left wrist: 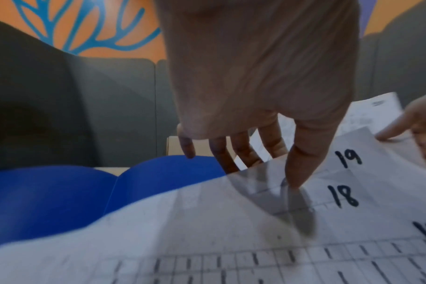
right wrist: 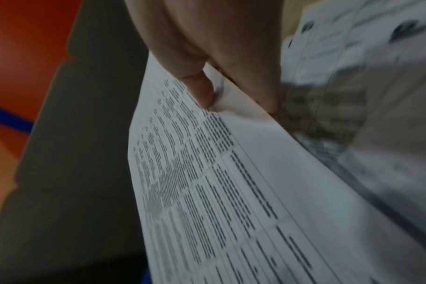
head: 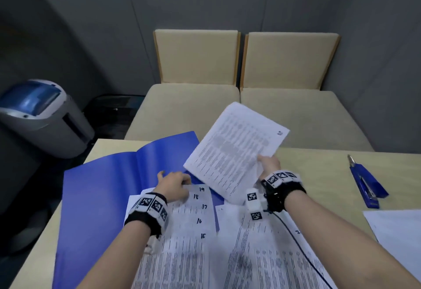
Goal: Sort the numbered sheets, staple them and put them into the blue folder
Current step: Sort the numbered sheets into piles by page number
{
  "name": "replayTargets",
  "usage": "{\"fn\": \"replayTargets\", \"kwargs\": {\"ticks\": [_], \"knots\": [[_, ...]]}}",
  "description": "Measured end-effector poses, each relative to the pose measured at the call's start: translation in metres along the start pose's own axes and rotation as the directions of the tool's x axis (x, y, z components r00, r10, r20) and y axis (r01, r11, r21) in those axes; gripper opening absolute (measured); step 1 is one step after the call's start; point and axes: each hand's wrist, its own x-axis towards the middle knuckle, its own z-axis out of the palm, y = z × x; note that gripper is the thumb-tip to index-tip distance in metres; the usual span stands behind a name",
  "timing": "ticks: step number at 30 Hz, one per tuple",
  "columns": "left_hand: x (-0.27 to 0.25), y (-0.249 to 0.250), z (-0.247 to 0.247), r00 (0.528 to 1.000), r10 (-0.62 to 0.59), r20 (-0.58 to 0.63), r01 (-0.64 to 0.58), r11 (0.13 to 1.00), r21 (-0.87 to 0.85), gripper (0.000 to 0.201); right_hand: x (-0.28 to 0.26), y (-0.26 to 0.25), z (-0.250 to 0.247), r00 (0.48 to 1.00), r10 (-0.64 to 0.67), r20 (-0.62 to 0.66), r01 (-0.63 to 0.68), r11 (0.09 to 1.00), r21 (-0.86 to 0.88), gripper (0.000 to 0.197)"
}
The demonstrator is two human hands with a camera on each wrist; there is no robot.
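The blue folder [head: 102, 186] lies open on the left of the table. A fan of printed sheets [head: 200, 211], hand-numbered 15 to 19, lies partly on it. My left hand [head: 180, 180] grips the fan's far edge. In the left wrist view the thumb [left wrist: 302, 163] presses on top beside the 18 and 19, and the fingers [left wrist: 231, 159] go under the paper edge. My right hand [head: 264, 160] pinches the near corner of a lifted printed sheet [head: 234, 149], held tilted above the folder. In the right wrist view its thumb [right wrist: 200, 90] lies on top of that sheet [right wrist: 231, 192].
A blue stapler [head: 366, 186] lies at the table's right. More printed sheets [head: 262, 254] lie under my right forearm, and a blank white sheet [head: 396, 231] at the far right edge. Two beige chairs [head: 227, 97] stand beyond the table, a grey shredder [head: 43, 115] on the floor to the left.
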Motion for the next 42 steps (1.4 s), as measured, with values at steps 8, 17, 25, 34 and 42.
{"fn": "replayTargets", "kwargs": {"ticks": [8, 17, 25, 34, 42], "knots": [[-0.007, -0.003, -0.009, 0.998, 0.013, 0.056, -0.009, 0.997, -0.075, 0.014, -0.042, 0.030, 0.084, 0.921, 0.155, 0.358, 0.046, 0.868, -0.494, 0.039], [-0.004, -0.006, 0.003, 0.995, -0.057, -0.087, 0.055, 0.998, -0.031, 0.014, -0.065, 0.053, 0.109, 0.860, 0.171, 0.480, 0.338, 0.513, -0.789, 0.026], [0.002, -0.004, 0.016, 0.968, -0.193, -0.164, 0.213, 0.970, 0.117, 0.025, -0.071, 0.064, 0.094, 0.845, 0.052, 0.532, 0.388, 0.625, -0.677, 0.024], [0.020, 0.099, 0.054, 0.907, 0.245, -0.344, -0.243, 0.969, 0.049, 0.033, -0.080, 0.101, -0.083, 0.954, -0.247, 0.168, 0.291, 0.899, -0.328, 0.018], [0.042, 0.135, 0.090, 0.976, 0.204, -0.071, -0.191, 0.967, 0.166, 0.062, -0.083, 0.155, -0.202, 0.958, -0.233, -0.167, 0.077, 0.770, -0.634, 0.033]]}}
